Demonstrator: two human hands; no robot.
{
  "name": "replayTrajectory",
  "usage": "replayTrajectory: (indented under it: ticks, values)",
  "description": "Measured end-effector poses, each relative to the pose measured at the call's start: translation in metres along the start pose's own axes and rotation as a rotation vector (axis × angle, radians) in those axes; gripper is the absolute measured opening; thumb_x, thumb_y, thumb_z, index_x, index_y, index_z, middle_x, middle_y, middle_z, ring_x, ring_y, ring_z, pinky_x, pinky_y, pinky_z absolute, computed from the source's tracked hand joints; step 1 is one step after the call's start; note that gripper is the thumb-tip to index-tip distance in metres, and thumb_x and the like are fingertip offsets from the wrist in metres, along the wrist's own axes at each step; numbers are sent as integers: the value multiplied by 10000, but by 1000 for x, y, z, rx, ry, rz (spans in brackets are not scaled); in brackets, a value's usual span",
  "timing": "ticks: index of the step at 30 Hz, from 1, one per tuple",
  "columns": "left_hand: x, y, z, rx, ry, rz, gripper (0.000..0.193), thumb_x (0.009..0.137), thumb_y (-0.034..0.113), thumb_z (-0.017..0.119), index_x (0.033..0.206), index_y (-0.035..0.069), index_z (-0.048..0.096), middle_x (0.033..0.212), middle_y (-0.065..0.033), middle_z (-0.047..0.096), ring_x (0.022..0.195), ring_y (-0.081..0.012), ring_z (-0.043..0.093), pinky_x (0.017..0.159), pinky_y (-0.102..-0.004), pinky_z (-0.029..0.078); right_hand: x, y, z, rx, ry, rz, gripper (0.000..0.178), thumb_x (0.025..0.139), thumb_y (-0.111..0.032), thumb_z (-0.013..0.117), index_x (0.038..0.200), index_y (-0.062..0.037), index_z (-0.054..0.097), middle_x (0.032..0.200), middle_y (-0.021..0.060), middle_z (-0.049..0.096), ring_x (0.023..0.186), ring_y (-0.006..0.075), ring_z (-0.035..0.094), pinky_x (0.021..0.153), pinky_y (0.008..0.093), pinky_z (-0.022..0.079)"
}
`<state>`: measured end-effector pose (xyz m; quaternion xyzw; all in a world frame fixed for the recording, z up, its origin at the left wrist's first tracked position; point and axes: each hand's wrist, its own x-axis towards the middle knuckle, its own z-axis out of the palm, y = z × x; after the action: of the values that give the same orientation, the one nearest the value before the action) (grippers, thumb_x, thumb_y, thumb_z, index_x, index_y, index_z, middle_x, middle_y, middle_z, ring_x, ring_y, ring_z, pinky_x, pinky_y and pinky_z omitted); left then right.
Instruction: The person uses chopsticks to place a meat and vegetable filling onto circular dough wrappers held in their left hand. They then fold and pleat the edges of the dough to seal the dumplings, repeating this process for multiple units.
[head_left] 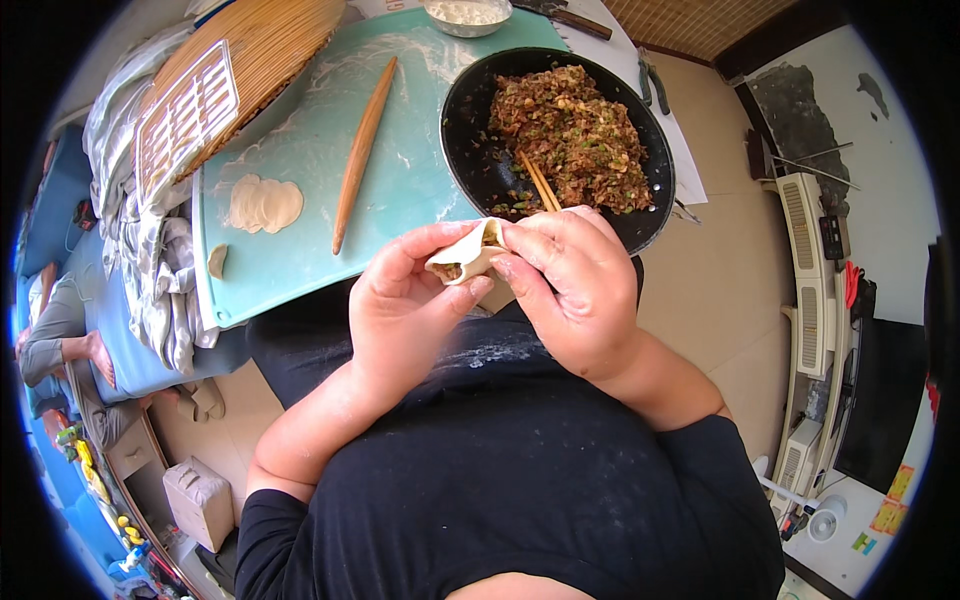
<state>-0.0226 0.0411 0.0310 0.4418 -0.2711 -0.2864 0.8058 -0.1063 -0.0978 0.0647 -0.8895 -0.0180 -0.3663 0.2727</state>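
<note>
Between my two hands, just in front of my chest, is a dumpling (468,256), its pale dough folded over with brown filling showing at the openings. My left hand (405,295) cups it from the left, thumb below and fingers behind. At its right end, my right hand (570,285) pinches the dough edge between thumb and forefinger. Beyond the right hand sits a black pan (462,125) of chopped filling (575,130). A pair of chopsticks (538,182) stands in that filling. Flour dusts both hands.
On the teal board (300,130) lie a rolling pin (364,155), overlapping dough wrappers (265,204) and a small dough piece (217,261). A bowl of flour (468,14) stands at the far edge. A round woven tray (255,45) leans at left. Someone's bare foot (100,358) shows at far left.
</note>
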Motion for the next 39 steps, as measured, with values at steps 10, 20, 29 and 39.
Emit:
replayTrajectory:
  ticks: [10,20,29,39]
  values:
    - [0,4,2,42,-3,-46,408,754,-143,618,1132,-39,506,1136,-135,564,1045,-181,556,911,-316,461,2,4,-3,-309,22,-249,200,709,-63,683,889,3,627,822,86,597,662,230,551,583,332,436]
    - [-1,5,2,-44,-27,-71,396,763,-129,619,1132,-33,513,1092,-95,565,1027,-157,555,897,-302,466,8,4,-4,166,-106,46,281,758,-72,658,1027,1,623,1051,125,618,914,283,575,792,358,452]
    - [-3,5,3,-38,-49,-78,379,774,-118,620,1128,-43,505,1099,-104,559,1023,-162,562,901,-301,474,8,-3,-5,-343,-11,-276,181,717,-105,687,877,-36,638,939,65,645,785,194,595,703,340,432]
    - [-4,9,1,-32,-99,-129,372,790,-100,616,1141,-44,508,1083,-103,577,1011,-158,575,879,-286,485,10,6,-8,280,-166,28,284,779,-95,648,1047,-4,626,1087,135,627,976,291,578,836,372,442]
